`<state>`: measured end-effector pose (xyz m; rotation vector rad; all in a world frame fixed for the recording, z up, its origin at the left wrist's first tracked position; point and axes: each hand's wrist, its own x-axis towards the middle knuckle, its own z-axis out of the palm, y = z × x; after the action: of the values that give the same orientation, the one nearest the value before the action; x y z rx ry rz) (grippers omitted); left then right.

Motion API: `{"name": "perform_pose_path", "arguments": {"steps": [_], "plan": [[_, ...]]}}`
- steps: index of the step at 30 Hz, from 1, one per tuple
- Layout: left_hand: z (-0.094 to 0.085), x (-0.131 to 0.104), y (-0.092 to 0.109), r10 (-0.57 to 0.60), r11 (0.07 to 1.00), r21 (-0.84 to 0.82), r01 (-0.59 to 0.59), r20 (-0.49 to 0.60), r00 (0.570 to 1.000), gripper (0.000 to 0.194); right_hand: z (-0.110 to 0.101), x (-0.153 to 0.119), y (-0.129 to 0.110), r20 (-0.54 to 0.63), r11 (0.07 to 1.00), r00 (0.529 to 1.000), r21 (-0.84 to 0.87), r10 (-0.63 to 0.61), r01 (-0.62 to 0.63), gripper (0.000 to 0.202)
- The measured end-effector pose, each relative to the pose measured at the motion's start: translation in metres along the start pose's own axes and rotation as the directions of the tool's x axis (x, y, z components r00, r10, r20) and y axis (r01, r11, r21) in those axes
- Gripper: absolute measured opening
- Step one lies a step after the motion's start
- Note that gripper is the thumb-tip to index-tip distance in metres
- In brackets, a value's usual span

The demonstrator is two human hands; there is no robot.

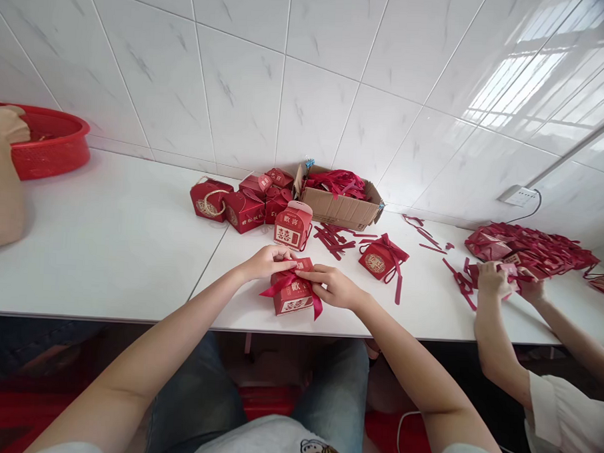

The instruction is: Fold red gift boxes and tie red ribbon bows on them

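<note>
A small red gift box point(295, 299) with gold and white lettering rests near the table's front edge, in front of me. A dark red ribbon point(315, 304) crosses its top, its ends hanging out at both sides. My left hand point(268, 262) pinches the ribbon at the box's upper left. From the right, my right hand point(335, 286) has its fingers closed on the ribbon near the middle of the box top. Just behind stands another red box point(292, 226) with a rounded top flap. A ribbon-tied red box point(382, 258) sits to the right.
Several red boxes point(244, 210) stand behind on the left, beside a cardboard box point(340, 209) of red ribbons. Loose ribbon strips lie nearby. A red basin point(55, 152) is far left. At right, a person's hands work by a red pile point(536, 253).
</note>
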<state>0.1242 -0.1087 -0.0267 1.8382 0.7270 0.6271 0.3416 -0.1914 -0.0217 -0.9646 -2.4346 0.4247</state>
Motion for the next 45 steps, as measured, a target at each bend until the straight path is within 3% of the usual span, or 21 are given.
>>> {"name": "perform_pose_path", "arguments": {"steps": [10, 15, 18, 21, 24, 29, 33, 38, 45], "plan": [[0.001, 0.0, -0.001, 0.028, 0.998, 0.053, -0.028, 0.004, 1.0, 0.042, 0.0, 0.0, -0.002, 0.065, 1.0, 0.998, 0.023, -0.014, 0.013, 0.046], [-0.007, -0.008, 0.005, 0.001, 0.996, -0.094, 0.008, 0.099, 0.995, 0.035, 0.0, 0.0, -0.007, -0.084, 0.975, 0.99, 0.201, 0.114, -0.095, 0.042], [-0.013, -0.012, 0.009, 0.044, 0.99, -0.138, -0.025, 0.131, 0.99, 0.028, 0.002, 0.002, -0.008, -0.115, 0.882, 0.96, 0.434, 0.256, -0.184, 0.035], [-0.016, -0.011, 0.013, 0.067, 0.991, -0.128, -0.047, 0.16, 0.985, 0.024, -0.001, 0.005, -0.008, 0.012, 0.689, 0.932, 0.67, 0.362, -0.276, 0.031], [-0.017, -0.007, 0.014, 0.062, 0.984, -0.176, -0.025, 0.207, 0.976, 0.025, -0.011, 0.007, -0.01, 0.149, 0.584, 0.899, 0.714, 0.412, -0.386, 0.034], [-0.016, -0.002, 0.008, 0.097, 0.95, -0.31, -0.027, 0.214, 0.972, 0.025, -0.023, 0.009, -0.014, 0.165, 0.623, 0.903, 0.674, 0.398, -0.398, 0.032], [-0.014, -0.001, 0.006, 0.118, 0.948, -0.313, -0.051, 0.2, 0.973, 0.032, -0.018, 0.011, -0.011, 0.137, 0.634, 0.931, 0.698, 0.339, -0.334, 0.03], [-0.012, 0.0, 0.012, 0.143, 0.956, -0.281, -0.082, 0.205, 0.968, 0.03, -0.009, 0.014, -0.007, 0.123, 0.619, 0.926, 0.711, 0.356, -0.333, 0.029], [-0.016, -0.001, 0.016, 0.048, 0.967, -0.254, 0.022, 0.267, 0.962, 0.031, -0.009, 0.014, -0.007, 0.118, 0.617, 0.926, 0.715, 0.358, -0.329, 0.03]]}}
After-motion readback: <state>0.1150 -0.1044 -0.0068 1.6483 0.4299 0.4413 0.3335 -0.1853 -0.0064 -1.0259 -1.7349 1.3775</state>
